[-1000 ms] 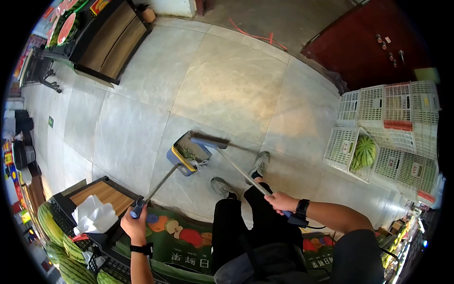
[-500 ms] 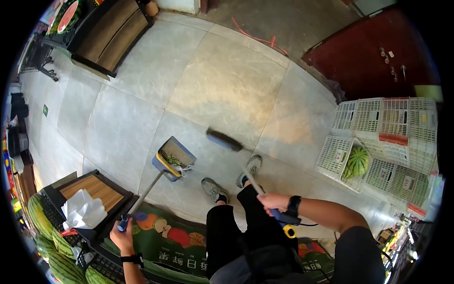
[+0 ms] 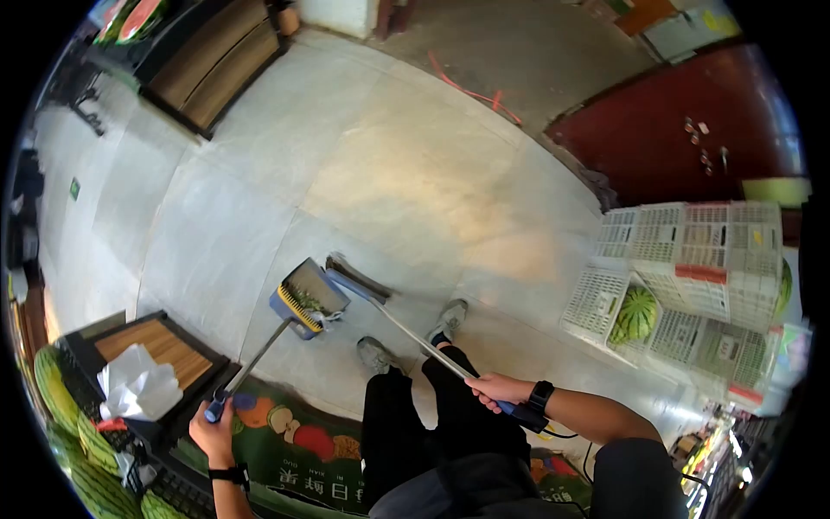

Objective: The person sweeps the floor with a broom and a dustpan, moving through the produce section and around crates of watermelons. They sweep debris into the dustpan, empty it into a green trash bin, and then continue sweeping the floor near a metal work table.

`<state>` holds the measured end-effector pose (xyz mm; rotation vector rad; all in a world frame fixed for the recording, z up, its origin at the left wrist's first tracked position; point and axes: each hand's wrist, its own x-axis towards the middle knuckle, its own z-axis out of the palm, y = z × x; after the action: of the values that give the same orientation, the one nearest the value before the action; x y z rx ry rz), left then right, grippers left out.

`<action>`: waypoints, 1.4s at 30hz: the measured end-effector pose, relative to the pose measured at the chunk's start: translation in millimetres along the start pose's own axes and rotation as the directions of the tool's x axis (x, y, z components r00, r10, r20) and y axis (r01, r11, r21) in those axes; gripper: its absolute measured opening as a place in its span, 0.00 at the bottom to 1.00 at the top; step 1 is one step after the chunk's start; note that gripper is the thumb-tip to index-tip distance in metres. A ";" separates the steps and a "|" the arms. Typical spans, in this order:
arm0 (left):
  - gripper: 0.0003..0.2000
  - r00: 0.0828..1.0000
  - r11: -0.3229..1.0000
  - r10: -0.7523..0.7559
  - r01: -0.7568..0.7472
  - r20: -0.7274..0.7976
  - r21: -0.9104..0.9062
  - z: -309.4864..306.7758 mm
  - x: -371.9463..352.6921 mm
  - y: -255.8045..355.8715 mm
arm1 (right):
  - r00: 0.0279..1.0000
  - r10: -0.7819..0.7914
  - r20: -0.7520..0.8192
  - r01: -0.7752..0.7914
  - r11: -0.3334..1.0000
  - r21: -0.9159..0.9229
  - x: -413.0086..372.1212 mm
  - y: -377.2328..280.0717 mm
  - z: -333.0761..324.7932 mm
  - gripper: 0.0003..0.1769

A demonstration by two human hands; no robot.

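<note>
My left hand (image 3: 212,426) is wrapped round the blue grip of the dustpan handle at the lower left. The blue-grey dustpan (image 3: 318,281) has a yellow comb edge, holds green leafy scraps and lies on the floor, its mouth facing up and right. My right hand (image 3: 501,391) grips the broom's pole near its blue end. The broom head (image 3: 359,282), with dark bristles, is at the dustpan's right side; whether they touch I cannot tell.
My shoes (image 3: 377,355) stand just below the broom head. White plastic crates (image 3: 683,259) with a watermelon (image 3: 635,315) are at the right. A wooden-topped stand (image 3: 160,348) with crumpled white paper (image 3: 140,383) and several watermelons is at lower left. A red door (image 3: 674,121) is upper right.
The broom head has moved left and slightly down, from beyond my feet to beside the dustpan. Both hands keep their grips, and the view has shifted slightly.
</note>
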<state>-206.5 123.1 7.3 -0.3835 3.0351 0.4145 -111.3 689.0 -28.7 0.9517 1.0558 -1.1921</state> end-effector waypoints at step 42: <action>0.19 0.962 0.961 0.274 -0.274 -0.005 -0.033 11.4 -28.8 36.9 | 0.897 -0.249 -0.365 0.296 0.952 0.079 -24.2 200.5 -49.3 0.26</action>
<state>-187.7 167.5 8.3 0.0385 3.0919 0.4781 79.9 769.2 -12.6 1.1786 1.4471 -1.3666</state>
